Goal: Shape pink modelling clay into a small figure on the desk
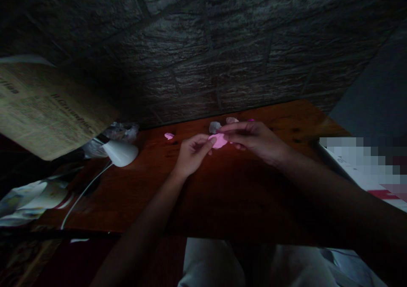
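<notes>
A flat, bright pink piece with a wavy edge (218, 141) is pinched between my two hands above the table; whether it is paper or something softer I cannot tell. My left hand (193, 152) grips its left side, thumb on top. At its right edge, my right hand (251, 139) closes thumb and fingers on it. Just behind the hands lies a pale whitish crumpled piece (214, 126). A light pink piece (232, 120) and a magenta bit (251, 120) sit farther back, partly hidden by my right hand. Another small pink piece (169, 136) rests to the left.
The brown wooden table (133, 202) stands against a dark stone-patterned wall (190, 58). On its left are a white lamp head (122, 152) with a cable, clear plastic wrapping (122, 131) and a large printed paper bag (54, 104). A white printed sheet (346, 160) is at right.
</notes>
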`<state>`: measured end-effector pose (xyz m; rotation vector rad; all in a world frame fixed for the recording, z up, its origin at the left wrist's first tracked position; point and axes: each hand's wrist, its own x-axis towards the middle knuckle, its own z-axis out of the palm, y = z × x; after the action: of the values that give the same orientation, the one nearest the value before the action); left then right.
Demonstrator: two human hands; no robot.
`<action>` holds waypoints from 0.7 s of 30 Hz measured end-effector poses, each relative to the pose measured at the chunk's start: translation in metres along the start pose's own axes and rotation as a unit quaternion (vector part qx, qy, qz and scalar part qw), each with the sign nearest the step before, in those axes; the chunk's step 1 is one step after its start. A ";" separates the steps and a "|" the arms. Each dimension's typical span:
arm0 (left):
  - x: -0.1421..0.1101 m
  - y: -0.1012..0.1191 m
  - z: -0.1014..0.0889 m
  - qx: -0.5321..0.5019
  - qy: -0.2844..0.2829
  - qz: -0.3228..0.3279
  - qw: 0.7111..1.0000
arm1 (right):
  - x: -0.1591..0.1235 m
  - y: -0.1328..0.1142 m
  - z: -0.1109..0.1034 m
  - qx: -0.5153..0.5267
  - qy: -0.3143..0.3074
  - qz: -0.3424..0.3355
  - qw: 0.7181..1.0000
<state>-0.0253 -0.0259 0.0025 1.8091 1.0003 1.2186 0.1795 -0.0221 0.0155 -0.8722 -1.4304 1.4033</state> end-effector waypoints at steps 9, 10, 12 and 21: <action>0.000 0.001 0.000 -0.003 -0.001 0.007 1.000 | 0.000 -0.001 0.000 0.016 -0.001 0.014 1.000; 0.000 0.001 0.000 -0.002 -0.003 0.006 1.000 | 0.000 -0.001 0.000 0.018 -0.002 0.013 1.000; -0.001 0.001 0.000 -0.002 -0.004 0.007 1.000 | 0.000 -0.001 0.000 0.018 -0.008 0.010 1.000; -0.001 -0.003 0.000 -0.002 -0.003 0.009 1.000 | 0.000 0.003 0.000 0.006 -0.012 0.011 1.000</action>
<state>-0.0263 -0.0253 -0.0007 1.8205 0.9793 1.2242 0.1792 -0.0215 0.0125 -0.8682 -1.4323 1.4428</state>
